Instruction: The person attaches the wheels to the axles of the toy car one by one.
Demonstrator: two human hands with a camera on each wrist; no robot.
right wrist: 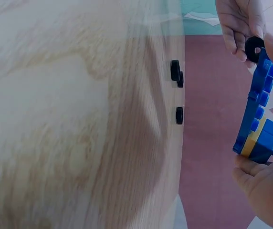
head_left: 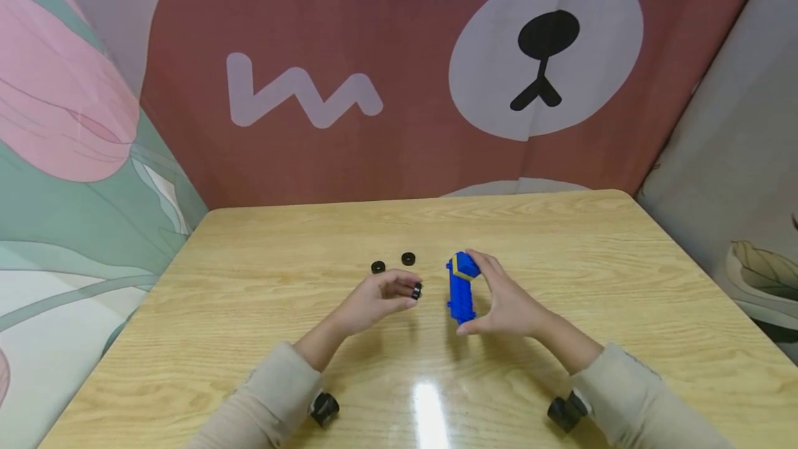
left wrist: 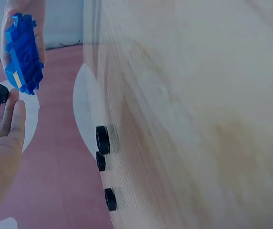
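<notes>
A: Which hand has what?

B: A person's left hand (head_left: 374, 303) pinches a small black ring-shaped wheel (head_left: 416, 290) at the fingertips, the other fingers loosely extended. The right hand (head_left: 508, 303), thumb and fingers spread wide, grips a long blue plastic toy chassis (head_left: 460, 300) by its two ends.

A: And how does the chassis lie from that wheel?

B: Just to its right, the two apart in the head view, with the chassis raised off the table (head_left: 280, 248). Its long axis runs away from the person, a blue block banded in yellow (head_left: 467, 265) at the far end. Small blue pegs (head_left: 448, 304) jut from its left side, toward the left hand; the wheel sits nearer the close one.

A: Farther out?

B: Three more black wheels (left wrist: 110, 199) on the wood-grain surface, nearer the left hand.
</notes>
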